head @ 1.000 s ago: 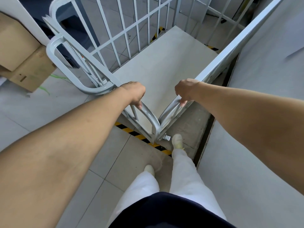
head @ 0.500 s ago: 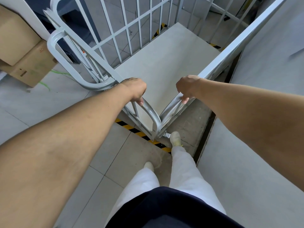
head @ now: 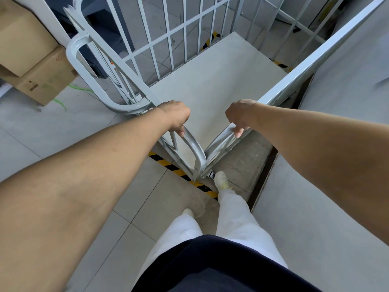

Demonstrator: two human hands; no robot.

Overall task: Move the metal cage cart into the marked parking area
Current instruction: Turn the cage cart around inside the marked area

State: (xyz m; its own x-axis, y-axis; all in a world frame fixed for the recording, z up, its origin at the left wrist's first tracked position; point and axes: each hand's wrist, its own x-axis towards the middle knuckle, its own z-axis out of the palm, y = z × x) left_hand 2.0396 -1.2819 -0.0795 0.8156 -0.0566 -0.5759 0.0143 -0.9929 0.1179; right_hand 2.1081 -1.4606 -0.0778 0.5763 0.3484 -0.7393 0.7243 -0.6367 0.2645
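The metal cage cart [head: 210, 91] fills the upper middle of the frame, and its near corner points down at you in the centre. Its pale platform is bare. Barred sides rise along the top and left, and a plain rail runs along its right edge towards the upper right corner.

Your left hand [head: 175, 118] is curled round the curved tube of the left side frame, just above that near corner. Your right hand [head: 240, 115] is wrapped over the top rail of the right side, with one fingertip showing beneath it.

At the foot of the corner a small caster [head: 211, 174] sits on the floor, just beside your right shoe [head: 222, 181]. Black-and-yellow striped tape [head: 174, 167] runs diagonally across the floor tiles under that corner, from centre left towards lower right. Your left shoe [head: 188, 212] is on the near side of the tape, in the lower centre.

Cardboard boxes [head: 31, 60] are stacked in the upper left, near the cart's looped left frame. A plain grey surface [head: 315, 218] fills the right of the frame, close along the cart's right side.
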